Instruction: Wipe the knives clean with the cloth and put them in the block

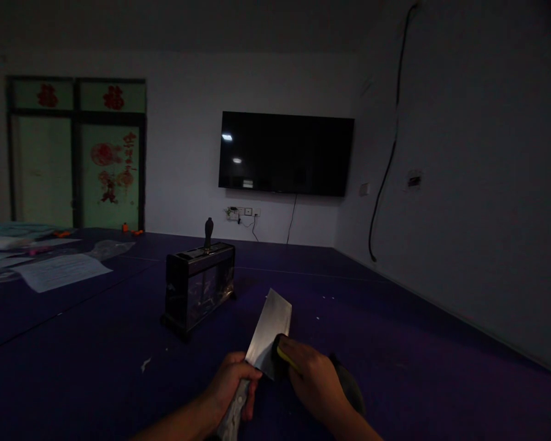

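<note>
A cleaver [270, 327] with a broad metal blade points away from me, tilted over the purple surface. My left hand [232, 383] is closed round it where the handle meets the blade, thumb lying against the blade. Pinched in my right hand [314, 373] is a black and yellow sponge [280, 354], pressed against the blade's right side. My right fingers partly cover the sponge. Behind my right wrist is a dark rounded object [350, 386], too dim to name. Beyond the blade to the left stands a black knife block [199, 288] with a dark handle [209, 231] upright in its top.
Papers [62, 269] and clear plastic [112, 248] lie on the purple surface [96, 343] at the left. Small orange things [125, 227] sit at its far edge. White scraps [146, 365] are scattered about. A black cable [389, 165] hangs down the right wall.
</note>
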Motion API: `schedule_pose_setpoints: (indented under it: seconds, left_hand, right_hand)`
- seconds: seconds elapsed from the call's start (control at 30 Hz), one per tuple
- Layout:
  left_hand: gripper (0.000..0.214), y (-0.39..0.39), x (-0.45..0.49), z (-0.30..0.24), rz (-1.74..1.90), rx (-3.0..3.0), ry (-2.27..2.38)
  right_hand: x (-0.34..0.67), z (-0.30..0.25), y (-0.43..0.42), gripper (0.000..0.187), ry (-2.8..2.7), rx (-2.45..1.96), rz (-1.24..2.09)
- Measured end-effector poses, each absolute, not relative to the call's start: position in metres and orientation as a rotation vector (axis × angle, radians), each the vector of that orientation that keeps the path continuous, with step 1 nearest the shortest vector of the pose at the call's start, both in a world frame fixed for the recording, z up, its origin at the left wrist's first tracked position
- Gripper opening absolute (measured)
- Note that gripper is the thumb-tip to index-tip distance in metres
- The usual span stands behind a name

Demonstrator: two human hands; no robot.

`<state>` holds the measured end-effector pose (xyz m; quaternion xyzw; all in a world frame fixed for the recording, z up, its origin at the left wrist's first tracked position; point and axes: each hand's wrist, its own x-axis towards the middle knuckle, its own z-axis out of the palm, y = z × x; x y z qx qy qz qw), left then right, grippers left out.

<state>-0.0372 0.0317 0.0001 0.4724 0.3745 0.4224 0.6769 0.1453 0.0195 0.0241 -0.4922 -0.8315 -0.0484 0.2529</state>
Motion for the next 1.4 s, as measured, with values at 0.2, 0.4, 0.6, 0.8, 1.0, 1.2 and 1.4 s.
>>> schedule_pose_setpoints:
  seconds: [0.2, 0.4, 0.6, 0.8, 1.0, 1.2, 1.4]
  left_hand:
    - [0.015, 0.0315, -0.0365, -0.0027, 0.943, 1.068, 0.846]
    - [0.015, 0.0313, -0.0369, -0.0035, 0.952, 1.074, 0.832]
    - [0.015, 0.0318, -0.0364, -0.001, 1.001, 1.026, 0.857]
    - [0.013, 0.0308, -0.0359, 0.0, 0.991, 1.037, 0.853]
    - [0.013, 0.0328, -0.0364, -0.0013, 0.977, 1.039, 0.854]
    - [0.016, 0.0336, -0.0362, -0.0013, 0.972, 1.025, 0.852]
    - [0.018, 0.0335, -0.036, -0.0017, 0.964, 1.033, 0.862]
  right_hand:
    - [0.1471, 0.0257, 0.019, 0.056, -2.231, -1.392, -0.159]
    - [0.1456, 0.0281, 0.0167, 0.057, -2.259, -1.314, -0.164]
    - [0.1448, 0.0261, 0.0148, 0.058, -2.308, -1.182, -0.093]
    - [0.1443, 0.0251, 0.0143, 0.057, -2.283, -1.195, -0.095]
    - [0.143, 0.0278, 0.014, 0.057, -2.283, -1.248, -0.088]
    - [0.1443, 0.0259, 0.0154, 0.055, -2.292, -1.256, -0.103]
    - [0.1439, 0.0257, 0.0157, 0.056, -2.276, -1.278, -0.094]
